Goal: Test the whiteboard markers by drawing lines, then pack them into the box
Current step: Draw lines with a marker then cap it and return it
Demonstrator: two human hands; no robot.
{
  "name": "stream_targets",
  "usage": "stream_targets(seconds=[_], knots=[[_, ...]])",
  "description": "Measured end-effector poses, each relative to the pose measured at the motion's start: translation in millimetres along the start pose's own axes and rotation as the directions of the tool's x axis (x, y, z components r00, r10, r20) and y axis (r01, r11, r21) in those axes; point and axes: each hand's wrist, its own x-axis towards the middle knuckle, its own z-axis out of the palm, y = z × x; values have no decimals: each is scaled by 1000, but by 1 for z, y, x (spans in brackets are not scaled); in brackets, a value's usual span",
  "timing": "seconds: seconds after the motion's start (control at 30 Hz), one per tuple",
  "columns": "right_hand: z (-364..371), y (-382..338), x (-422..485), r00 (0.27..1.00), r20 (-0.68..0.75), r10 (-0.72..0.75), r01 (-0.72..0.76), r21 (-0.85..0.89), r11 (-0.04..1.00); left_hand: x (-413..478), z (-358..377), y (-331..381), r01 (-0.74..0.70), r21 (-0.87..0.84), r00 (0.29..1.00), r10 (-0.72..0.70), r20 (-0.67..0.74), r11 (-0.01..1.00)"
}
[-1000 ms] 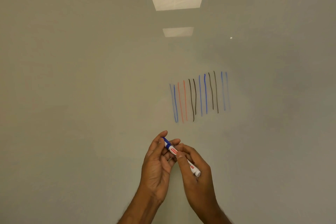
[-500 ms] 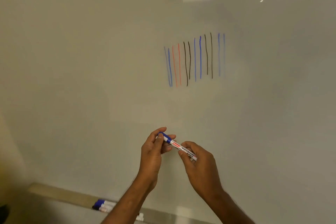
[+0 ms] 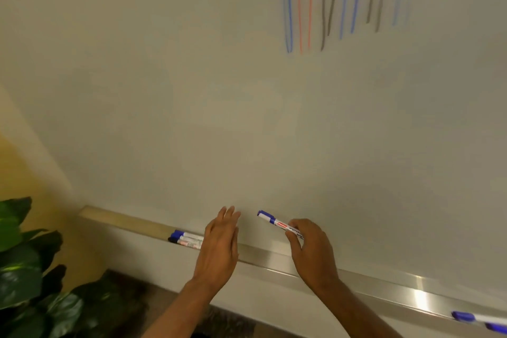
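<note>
My right hand [image 3: 312, 252] pinches a capped blue whiteboard marker [image 3: 275, 223], its blue cap pointing up and left. My left hand [image 3: 219, 244] is open with flat, spread fingers and holds nothing, just left of the marker and above the metal tray [image 3: 274, 258]. On the tray to the left of that hand lie a few markers [image 3: 186, 239], one blue-capped and one black-capped. More blue-capped markers [image 3: 480, 320] lie at the tray's right end. Blue, red and black test lines [image 3: 337, 0] run down the whiteboard [image 3: 192, 90] at the top. No box is in view.
A leafy green plant [image 3: 24, 269] stands at the lower left, in front of a yellow wall [image 3: 24, 173]. A pale wooden ledge [image 3: 120, 221] continues the tray to the left. Dark floor shows below the board.
My view has dropped down the board to the tray. My left hand has let go of the marker's cap and opened. The right hand still holds the marker, lower down.
</note>
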Motion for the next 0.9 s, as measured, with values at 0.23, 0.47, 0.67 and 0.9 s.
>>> stream_targets(seconds=[0.23,0.47,0.67,0.9], knots=[[89,30,-13,996,74,57,-41,-193,980,-30,30,-103,71,255,971,-125,203,964],[172,36,1,974,224,-21,124,-455,882,-36,65,-154,65,390,901,-222,372,919],[233,43,10,908,420,-12,260,-540,801,-34,90,-181,117,279,870,-234,434,953],[276,51,16,842,540,-6,353,-542,763,-27,99,-199,85,333,821,-255,510,939]])
